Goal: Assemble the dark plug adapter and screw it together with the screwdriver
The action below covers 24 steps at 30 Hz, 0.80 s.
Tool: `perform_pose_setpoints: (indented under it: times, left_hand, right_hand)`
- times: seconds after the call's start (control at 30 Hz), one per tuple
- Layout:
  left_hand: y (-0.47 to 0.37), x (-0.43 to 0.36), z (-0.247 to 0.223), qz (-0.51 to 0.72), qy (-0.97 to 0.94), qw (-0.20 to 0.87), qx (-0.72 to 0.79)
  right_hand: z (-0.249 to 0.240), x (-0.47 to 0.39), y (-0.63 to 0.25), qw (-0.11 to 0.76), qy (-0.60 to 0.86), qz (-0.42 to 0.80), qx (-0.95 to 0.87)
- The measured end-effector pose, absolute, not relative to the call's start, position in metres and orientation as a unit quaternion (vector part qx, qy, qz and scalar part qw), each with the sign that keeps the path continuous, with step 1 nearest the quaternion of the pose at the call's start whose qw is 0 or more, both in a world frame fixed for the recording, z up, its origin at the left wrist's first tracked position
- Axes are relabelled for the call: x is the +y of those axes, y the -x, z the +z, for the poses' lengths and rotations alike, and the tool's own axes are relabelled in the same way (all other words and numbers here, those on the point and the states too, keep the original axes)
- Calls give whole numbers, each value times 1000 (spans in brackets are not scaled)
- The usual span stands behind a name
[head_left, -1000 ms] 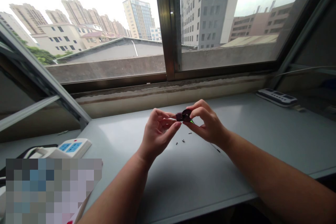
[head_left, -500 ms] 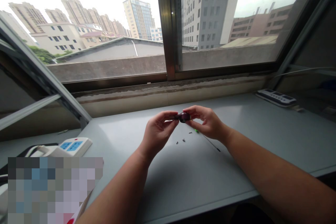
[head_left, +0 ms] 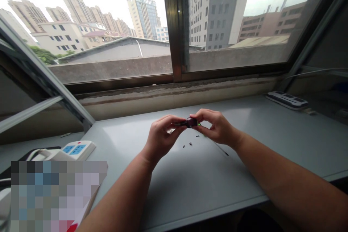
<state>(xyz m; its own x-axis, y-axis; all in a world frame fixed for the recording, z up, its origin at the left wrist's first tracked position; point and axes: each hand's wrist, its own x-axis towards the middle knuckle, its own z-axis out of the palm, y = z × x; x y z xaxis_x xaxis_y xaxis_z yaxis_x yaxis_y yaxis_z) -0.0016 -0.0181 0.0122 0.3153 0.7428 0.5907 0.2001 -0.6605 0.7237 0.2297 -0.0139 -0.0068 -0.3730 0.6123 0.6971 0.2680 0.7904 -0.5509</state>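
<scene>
A small dark purplish-black object (head_left: 191,122) is held up between my two hands above the grey table. My left hand (head_left: 164,132) pinches its left end, and my right hand (head_left: 215,124) grips its right end between thumb and fingers. Below them on the tabletop lie a few tiny dark screw-like pieces (head_left: 190,144). A thin dark rod (head_left: 222,149) lies slanting beside my right hand, with a bit of green (head_left: 199,124) showing near my right fingers. Fine details of the held object are too small to make out.
At the left, a white power strip (head_left: 78,150) with blue sockets and cables sits near a blurred-out patch. A second power strip (head_left: 287,100) lies at the table's back right. Metal frame bars (head_left: 67,98) slant up at the left, and a window stands behind the table.
My left hand has shifted slightly left and its grip on the dark object looks a little changed. The object has tilted a little. The small pieces lie as before.
</scene>
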Motion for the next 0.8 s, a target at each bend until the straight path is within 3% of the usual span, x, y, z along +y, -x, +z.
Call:
perform_pose_setpoints:
  times: [0.2,0.37,0.47,0.8]
  left_hand:
    - [0,-15,10,487,-706,386,339]
    - [3,-4,12,555,-552,452,428]
    - [8,3,15,593,-440,514,437]
    - [14,13,18,667,-311,564,375]
  right_hand:
    - [-7,-10,-234,460,318,257,-788]
    - [-16,3,-247,332,417,113,-838]
    - [-22,6,-249,269,438,89,-853]
    - [-26,-18,-194,234,357,105,-898]
